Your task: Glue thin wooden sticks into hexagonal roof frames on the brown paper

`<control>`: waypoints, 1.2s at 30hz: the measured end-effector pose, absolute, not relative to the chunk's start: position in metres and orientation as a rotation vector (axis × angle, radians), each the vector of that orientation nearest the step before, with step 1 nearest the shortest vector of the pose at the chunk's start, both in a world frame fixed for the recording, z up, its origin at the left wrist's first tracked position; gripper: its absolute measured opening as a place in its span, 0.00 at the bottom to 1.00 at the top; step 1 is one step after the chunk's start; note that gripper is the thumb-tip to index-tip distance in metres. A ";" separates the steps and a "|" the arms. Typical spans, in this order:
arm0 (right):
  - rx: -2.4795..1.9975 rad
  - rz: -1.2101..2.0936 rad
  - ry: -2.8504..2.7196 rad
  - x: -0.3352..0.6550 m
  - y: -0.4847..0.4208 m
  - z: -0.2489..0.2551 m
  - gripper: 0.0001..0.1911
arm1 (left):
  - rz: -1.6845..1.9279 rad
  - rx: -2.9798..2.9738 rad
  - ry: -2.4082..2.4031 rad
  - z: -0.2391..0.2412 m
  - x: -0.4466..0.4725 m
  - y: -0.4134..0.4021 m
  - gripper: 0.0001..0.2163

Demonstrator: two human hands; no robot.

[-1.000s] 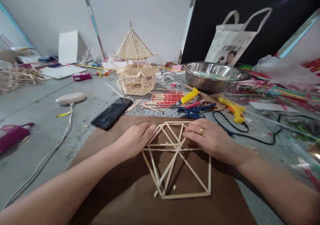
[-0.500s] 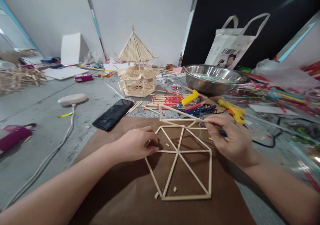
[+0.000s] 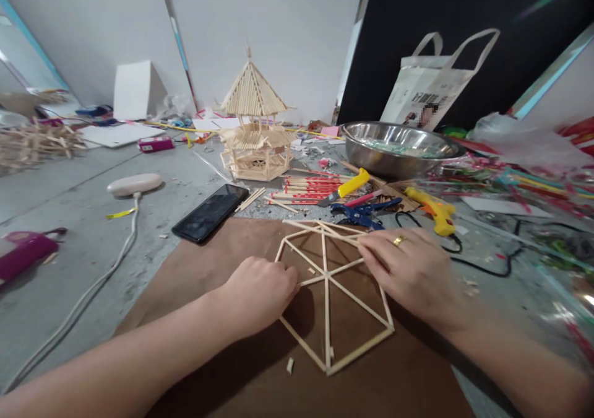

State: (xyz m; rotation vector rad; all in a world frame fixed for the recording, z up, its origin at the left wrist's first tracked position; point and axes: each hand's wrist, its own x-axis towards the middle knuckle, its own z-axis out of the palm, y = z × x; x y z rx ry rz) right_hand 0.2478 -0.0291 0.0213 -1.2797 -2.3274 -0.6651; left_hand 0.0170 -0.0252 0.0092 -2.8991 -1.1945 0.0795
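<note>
A flat hexagon frame of thin wooden sticks, with spokes meeting in its middle, lies on a brown sheet. My left hand is curled with its fingertips pinching the frame's left edge. My right hand, with a gold ring, rests on the frame's upper right side, fingers pressing on the sticks there. A second set of loose sticks lies across the frame's far edge, just beyond my right fingertips.
A stick pagoda model stands behind. A black phone, red-marked sticks, yellow knife, blue pliers, yellow glue gun with black cord and a steel bowl lie beyond the sheet. White cable runs left.
The frame has been turned on the sheet, one corner now pointing toward me. My right hand came down from holding a stick in the air and now presses on the frame.
</note>
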 end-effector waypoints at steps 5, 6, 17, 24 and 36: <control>-1.323 -0.320 -2.472 0.234 -0.036 0.013 0.08 | 0.079 -2.879 -1.199 0.006 0.021 -0.032 0.10; -1.343 -0.282 -2.488 0.233 -0.038 0.011 0.09 | 0.086 -2.872 -1.212 0.006 0.022 -0.032 0.09; -1.417 -0.137 -2.583 0.233 -0.036 0.001 0.10 | 0.118 -2.894 -1.238 0.009 0.024 -0.037 0.08; -1.442 -0.054 -2.615 0.232 -0.036 0.003 0.11 | 0.162 -2.920 -1.263 0.009 0.027 -0.039 0.08; -1.448 -0.115 -2.603 0.228 -0.040 -0.002 0.10 | 0.195 -2.945 -1.279 0.007 0.029 -0.042 0.09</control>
